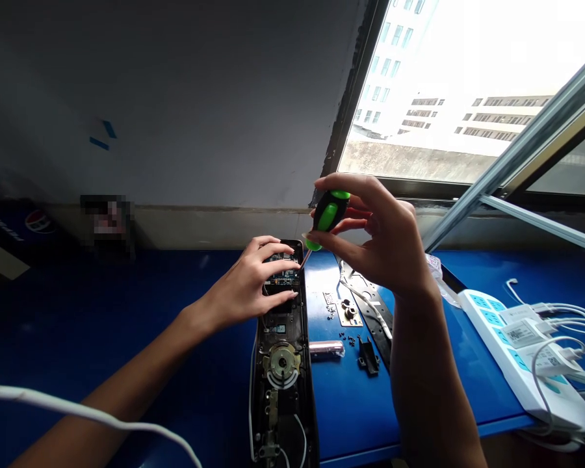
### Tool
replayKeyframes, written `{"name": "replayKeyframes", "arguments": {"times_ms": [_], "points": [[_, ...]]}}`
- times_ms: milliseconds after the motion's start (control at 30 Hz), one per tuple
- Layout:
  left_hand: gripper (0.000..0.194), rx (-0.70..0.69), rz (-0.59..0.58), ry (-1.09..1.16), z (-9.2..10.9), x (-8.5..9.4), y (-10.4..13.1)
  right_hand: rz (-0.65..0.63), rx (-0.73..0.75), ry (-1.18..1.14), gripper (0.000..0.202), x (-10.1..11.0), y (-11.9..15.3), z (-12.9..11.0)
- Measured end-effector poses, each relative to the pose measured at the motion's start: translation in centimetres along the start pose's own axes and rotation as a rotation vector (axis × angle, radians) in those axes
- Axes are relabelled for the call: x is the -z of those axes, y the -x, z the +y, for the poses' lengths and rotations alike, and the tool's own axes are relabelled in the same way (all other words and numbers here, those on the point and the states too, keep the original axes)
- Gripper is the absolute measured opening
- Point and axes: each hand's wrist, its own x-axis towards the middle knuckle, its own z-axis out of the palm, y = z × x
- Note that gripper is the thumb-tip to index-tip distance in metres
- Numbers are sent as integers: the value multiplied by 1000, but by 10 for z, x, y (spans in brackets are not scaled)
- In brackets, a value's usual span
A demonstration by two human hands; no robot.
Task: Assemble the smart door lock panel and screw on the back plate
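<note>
A long black device housing (306,383), which looks like the opened half of an electronic door lock, lies lengthwise on the blue table. At its far end sits a green circuit board (285,278); nearer to me is a round metal disc (283,363). My left hand (260,279) rests across the far end with its fingers spread over the board, partly hiding it. Between the fingers and thumb of my right hand (375,227) is a short green-and-black screwdriver (327,216). Its shaft slants down to the housing's right edge; whether the tip sits in a screw is too small to tell.
Right of the housing lie small screws (330,313), a metal plate (350,313), a black bracket (368,356), a pink wrapped cylinder (326,350) and a long black plate (370,305). Farther right stands a white power strip (497,351) with chargers. A white cable (102,419) crosses my left forearm.
</note>
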Motion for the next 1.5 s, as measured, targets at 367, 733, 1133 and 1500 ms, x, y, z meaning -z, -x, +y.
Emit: {"name": "replayKeyframes", "arguments": {"times_ms": [367, 733, 1133, 1500], "points": [[41, 45, 8, -45, 1, 2, 0, 30, 37, -28, 48, -10, -2, 0], [63, 197, -132, -51, 0, -5, 5, 120, 91, -160, 33, -12, -4, 4], [53, 188, -114, -40, 3, -3, 3, 58, 62, -232, 42, -10, -3, 2], [52, 168, -103, -42, 4, -4, 3, -2, 2, -311, 41, -11, -3, -2]]}}
